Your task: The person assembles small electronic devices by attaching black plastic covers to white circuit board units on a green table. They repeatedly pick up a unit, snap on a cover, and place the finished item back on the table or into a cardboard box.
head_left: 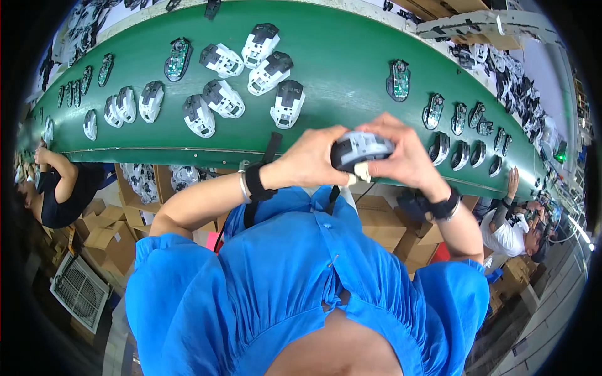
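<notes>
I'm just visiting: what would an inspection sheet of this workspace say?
Surface: green work surface, well filled but with bare stretches.
Job's things: grey-and-black mouse shell held; white-and-black shells and circuit boards lie on the surface.
Clutter: cardboard boxes below the surface.
Hands: left hand and right hand both grip the mouse shell.
Cables: thin dark cord below the hands; ends unclear.
Surroundings: person at far left, another at far right.

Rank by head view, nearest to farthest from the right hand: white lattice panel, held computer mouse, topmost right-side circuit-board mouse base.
1. Held computer mouse: touching the right hand.
2. Circuit-board mouse base: upper right.
3. White lattice panel: far lower left.
</notes>
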The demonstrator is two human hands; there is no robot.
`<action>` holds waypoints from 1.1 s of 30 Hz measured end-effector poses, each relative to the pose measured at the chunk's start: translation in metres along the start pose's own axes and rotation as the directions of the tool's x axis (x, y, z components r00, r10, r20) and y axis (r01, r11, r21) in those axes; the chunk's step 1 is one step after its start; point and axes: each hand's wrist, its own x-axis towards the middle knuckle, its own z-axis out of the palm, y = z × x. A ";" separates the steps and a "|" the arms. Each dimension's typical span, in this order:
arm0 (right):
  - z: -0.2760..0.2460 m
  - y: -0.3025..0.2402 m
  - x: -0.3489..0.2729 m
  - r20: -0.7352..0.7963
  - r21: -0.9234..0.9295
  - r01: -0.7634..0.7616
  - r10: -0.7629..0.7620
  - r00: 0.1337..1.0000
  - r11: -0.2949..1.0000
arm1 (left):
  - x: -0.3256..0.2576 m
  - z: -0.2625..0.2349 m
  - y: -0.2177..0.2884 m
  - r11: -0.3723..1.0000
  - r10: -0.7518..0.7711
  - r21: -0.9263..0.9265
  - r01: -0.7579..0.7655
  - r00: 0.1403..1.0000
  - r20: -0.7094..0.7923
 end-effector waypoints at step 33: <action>-0.084 0.115 0.448 -0.653 -0.661 -0.190 -0.431 0.623 0.726 | 0.000 -0.035 -0.160 0.654 0.253 0.642 0.400 0.684 -0.684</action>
